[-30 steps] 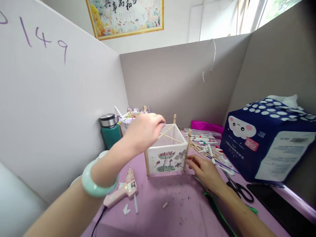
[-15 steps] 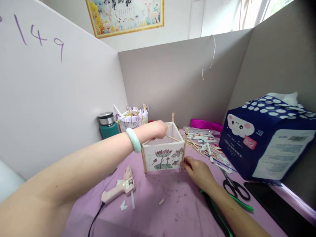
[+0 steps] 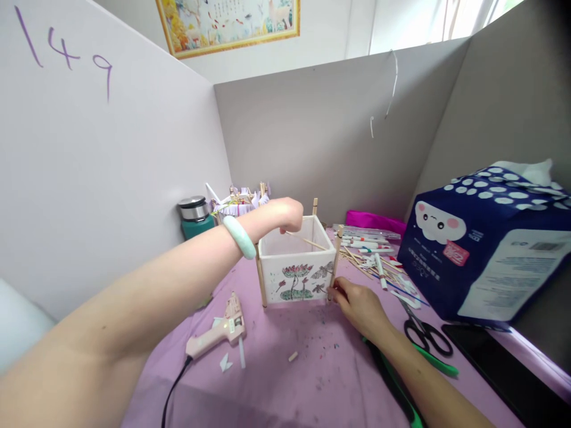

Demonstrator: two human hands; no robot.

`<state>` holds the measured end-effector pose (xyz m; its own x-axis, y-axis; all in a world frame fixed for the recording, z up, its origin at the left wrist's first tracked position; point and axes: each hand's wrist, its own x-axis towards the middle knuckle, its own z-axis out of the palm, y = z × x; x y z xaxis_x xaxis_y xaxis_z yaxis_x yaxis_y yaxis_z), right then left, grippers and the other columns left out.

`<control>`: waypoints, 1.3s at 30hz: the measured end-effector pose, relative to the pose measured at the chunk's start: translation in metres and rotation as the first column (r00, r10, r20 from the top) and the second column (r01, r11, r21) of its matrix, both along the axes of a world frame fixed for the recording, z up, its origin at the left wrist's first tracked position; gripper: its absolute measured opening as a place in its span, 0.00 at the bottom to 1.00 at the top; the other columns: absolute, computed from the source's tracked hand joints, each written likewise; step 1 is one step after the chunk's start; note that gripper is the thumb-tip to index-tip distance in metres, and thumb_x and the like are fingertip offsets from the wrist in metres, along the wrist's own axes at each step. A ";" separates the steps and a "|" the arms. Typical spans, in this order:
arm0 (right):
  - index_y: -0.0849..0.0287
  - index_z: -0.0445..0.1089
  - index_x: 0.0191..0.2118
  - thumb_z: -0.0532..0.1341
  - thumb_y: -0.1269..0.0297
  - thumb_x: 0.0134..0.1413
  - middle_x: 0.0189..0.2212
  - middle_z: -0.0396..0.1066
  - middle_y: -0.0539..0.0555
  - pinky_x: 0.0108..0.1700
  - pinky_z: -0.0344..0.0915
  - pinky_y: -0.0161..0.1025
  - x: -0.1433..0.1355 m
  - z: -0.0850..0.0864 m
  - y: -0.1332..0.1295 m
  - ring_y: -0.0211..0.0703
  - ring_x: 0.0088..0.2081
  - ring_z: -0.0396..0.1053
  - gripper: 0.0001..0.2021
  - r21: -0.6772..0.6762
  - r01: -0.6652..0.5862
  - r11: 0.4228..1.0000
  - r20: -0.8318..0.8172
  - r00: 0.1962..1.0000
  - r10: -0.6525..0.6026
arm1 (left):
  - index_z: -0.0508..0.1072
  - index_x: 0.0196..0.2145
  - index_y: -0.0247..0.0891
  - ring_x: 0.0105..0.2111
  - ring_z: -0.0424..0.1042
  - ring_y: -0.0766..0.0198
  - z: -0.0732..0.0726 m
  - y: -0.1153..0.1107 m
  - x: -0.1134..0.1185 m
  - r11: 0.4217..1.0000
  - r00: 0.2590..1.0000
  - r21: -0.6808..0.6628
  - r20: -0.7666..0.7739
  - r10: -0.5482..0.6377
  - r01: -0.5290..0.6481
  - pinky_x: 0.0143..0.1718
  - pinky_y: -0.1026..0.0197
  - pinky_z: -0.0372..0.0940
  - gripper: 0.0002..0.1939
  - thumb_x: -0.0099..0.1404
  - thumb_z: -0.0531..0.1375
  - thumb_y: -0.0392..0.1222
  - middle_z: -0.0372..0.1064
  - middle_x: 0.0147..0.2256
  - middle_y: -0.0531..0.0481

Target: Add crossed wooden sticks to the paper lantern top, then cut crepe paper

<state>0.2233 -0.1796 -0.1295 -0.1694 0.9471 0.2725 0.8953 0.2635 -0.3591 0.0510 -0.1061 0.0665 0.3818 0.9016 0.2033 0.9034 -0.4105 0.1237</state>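
An open-topped white box (image 3: 294, 261) with wooden corner posts stands upright on the purple cloth, a lotus and dragonflies drawn on its front panel. My left hand (image 3: 289, 214), above the box's open top, is closed on a thin wooden stick (image 3: 312, 243) that slopes down toward the right side of the box. The fingertips are partly hidden behind the hand. My right hand (image 3: 357, 300) pinches the foot of the front right post (image 3: 338, 252). A mint-coloured bangle (image 3: 239, 238) circles my left wrist.
A pink glue gun (image 3: 218, 336) lies front left, its cord running forward. Scissors (image 3: 426, 333), green-handled pliers (image 3: 392, 386) and a dark flat device (image 3: 499, 368) lie right. Markers (image 3: 366, 244) and sticks lie behind; a bottle (image 3: 196, 220) and blue tissue pack (image 3: 482, 249) flank the workspace.
My left hand has risen slightly from the box's opening with the stick, showing more of the inside. My right hand stays at the post's foot. The view has shifted slightly.
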 end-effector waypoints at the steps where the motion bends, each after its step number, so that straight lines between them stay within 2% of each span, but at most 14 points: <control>1: 0.56 0.68 0.36 0.50 0.60 0.61 0.29 0.76 0.53 0.31 0.54 0.36 0.000 0.000 0.000 0.45 0.32 0.73 0.12 0.000 -0.001 1.000 0.000 1.000 0.001 | 0.73 0.17 0.36 0.33 0.73 0.45 0.008 -0.006 -0.001 0.999 0.998 -0.023 -0.059 0.031 -0.032 0.38 0.48 0.65 0.07 0.45 0.62 0.26 0.69 0.19 0.44; 5: 0.56 0.69 0.37 0.50 0.59 0.61 0.30 0.76 0.54 0.32 0.55 0.37 0.000 -0.001 0.001 0.46 0.33 0.73 0.13 0.002 -0.002 1.000 0.017 1.000 0.001 | 0.72 0.16 0.35 0.34 0.73 0.46 0.041 -0.034 -0.014 0.993 0.964 -0.039 -0.247 0.096 -0.109 0.38 0.49 0.63 0.08 0.45 0.59 0.24 0.66 0.20 0.46; 8: 0.57 0.69 0.39 0.49 0.58 0.61 0.31 0.76 0.56 0.32 0.56 0.37 0.000 -0.002 0.003 0.48 0.33 0.73 0.14 -0.012 0.015 1.000 0.069 0.998 -0.015 | 0.75 0.25 0.33 0.36 0.71 0.49 0.049 -0.062 -0.038 0.991 0.992 0.096 -0.078 0.102 -0.094 0.40 0.51 0.61 0.08 0.49 0.58 0.26 0.66 0.22 0.48; 10: 0.57 0.70 0.41 0.49 0.57 0.61 0.32 0.77 0.57 0.33 0.57 0.38 0.002 -0.003 0.004 0.49 0.34 0.73 0.15 -0.018 0.013 1.000 0.111 0.994 -0.011 | 0.76 0.31 0.35 0.38 0.70 0.52 0.041 -0.086 -0.062 0.971 0.991 0.207 0.089 0.104 -0.120 0.42 0.53 0.60 0.09 0.55 0.57 0.29 0.67 0.24 0.49; 14: 0.58 0.69 0.46 0.52 0.54 0.59 0.34 0.77 0.57 0.34 0.60 0.41 0.010 0.002 -0.005 0.51 0.35 0.73 0.17 0.049 0.046 0.998 0.155 0.987 -0.053 | 0.74 0.37 0.40 0.33 0.70 0.58 -0.008 -0.145 -0.112 0.920 0.945 0.266 0.235 0.229 -0.289 0.37 0.59 0.59 0.10 0.64 0.53 0.38 0.68 0.25 0.51; 18: 0.55 0.69 0.45 0.52 0.52 0.59 0.33 0.77 0.55 0.34 0.61 0.42 0.005 0.008 -0.036 0.51 0.33 0.73 0.16 0.161 0.052 0.986 0.035 0.998 -0.058 | 0.68 0.39 0.39 0.28 0.69 0.57 -0.087 -0.189 -0.149 0.873 0.868 0.109 0.217 0.446 -0.475 0.29 0.59 0.58 0.14 0.69 0.45 0.45 0.69 0.27 0.49; 20: 0.53 0.70 0.41 0.53 0.53 0.59 0.32 0.77 0.53 0.34 0.61 0.41 -0.008 0.007 -0.054 0.49 0.32 0.73 0.14 0.160 -0.014 0.987 -0.039 0.999 0.021 | 0.67 0.40 0.37 0.32 0.70 0.53 -0.127 -0.198 -0.161 0.830 0.822 0.027 0.161 0.546 -0.557 0.30 0.57 0.59 0.14 0.68 0.47 0.47 0.71 0.33 0.44; 22: 0.53 0.71 0.38 0.53 0.54 0.59 0.32 0.77 0.52 0.33 0.62 0.40 -0.024 0.004 -0.071 0.47 0.32 0.74 0.13 0.141 -0.106 0.984 -0.079 0.990 0.118 | 0.67 0.44 0.37 0.39 0.71 0.50 -0.161 -0.201 -0.171 0.851 0.840 -0.048 0.144 0.523 -0.522 0.35 0.56 0.61 0.16 0.64 0.54 0.50 0.70 0.42 0.41; 24: 0.53 0.72 0.36 0.52 0.55 0.61 0.32 0.77 0.52 0.33 0.62 0.39 -0.041 -0.002 -0.083 0.46 0.31 0.73 0.13 0.133 -0.192 0.972 -0.103 0.973 0.206 | 0.68 0.45 0.38 0.42 0.70 0.51 -0.184 -0.201 -0.179 0.867 0.857 -0.095 0.135 0.497 -0.488 0.39 0.55 0.62 0.15 0.62 0.56 0.47 0.68 0.46 0.42; 26: 0.55 0.72 0.36 0.51 0.57 0.62 0.31 0.76 0.53 0.33 0.63 0.39 -0.054 -0.009 -0.092 0.45 0.30 0.73 0.14 0.134 -0.251 0.959 -0.129 0.955 0.268 | 0.69 0.43 0.38 0.43 0.70 0.53 -0.197 -0.200 -0.186 0.878 0.865 -0.115 0.156 0.477 -0.464 0.41 0.56 0.61 0.13 0.62 0.56 0.44 0.69 0.44 0.44; 30: 0.56 0.72 0.35 0.51 0.59 0.63 0.29 0.75 0.53 0.33 0.63 0.39 -0.070 -0.017 -0.103 0.44 0.29 0.72 0.14 0.100 -0.314 0.944 -0.198 0.924 0.328 | 0.71 0.37 0.36 0.38 0.70 0.56 -0.197 -0.208 -0.190 0.888 0.814 -0.133 0.357 0.457 -0.441 0.39 0.58 0.62 0.11 0.63 0.55 0.45 0.70 0.38 0.46; 34: 0.56 0.71 0.35 0.51 0.58 0.62 0.28 0.73 0.52 0.33 0.64 0.37 -0.089 -0.013 -0.122 0.41 0.28 0.71 0.13 0.005 -0.423 0.906 -0.400 0.830 0.389 | 0.72 0.40 0.37 0.28 0.68 0.62 -0.184 -0.231 -0.164 0.870 0.581 -0.280 0.655 0.483 -0.407 0.29 0.63 0.61 0.15 0.61 0.59 0.50 0.69 0.30 0.51; 36: 0.56 0.70 0.42 0.54 0.56 0.61 0.32 0.74 0.53 0.35 0.66 0.37 -0.101 -0.013 -0.134 0.42 0.32 0.71 0.13 -0.043 -0.480 0.876 -0.544 0.747 0.382 | 0.72 0.40 0.37 0.27 0.66 0.65 -0.178 -0.241 -0.140 0.909 0.499 -0.291 0.764 0.408 -0.297 0.28 0.65 0.61 0.15 0.60 0.60 0.50 0.69 0.29 0.52; 39: 0.54 0.64 0.54 0.56 0.54 0.58 0.47 0.71 0.56 0.49 0.66 0.41 -0.117 -0.022 -0.150 0.47 0.48 0.69 0.20 -0.063 -0.475 0.878 -0.741 0.612 0.278 | 0.73 0.40 0.38 0.35 0.69 0.63 -0.175 -0.247 -0.103 0.970 0.470 -0.231 0.850 0.237 -0.070 0.36 0.64 0.64 0.10 0.61 0.60 0.44 0.70 0.36 0.50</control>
<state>0.1062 -0.3299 -0.1512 -0.3815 0.8906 0.2476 0.1953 0.3395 -0.9201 -0.0523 -0.3533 -0.1083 -0.0624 0.9752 0.2122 0.3444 -0.1785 0.9217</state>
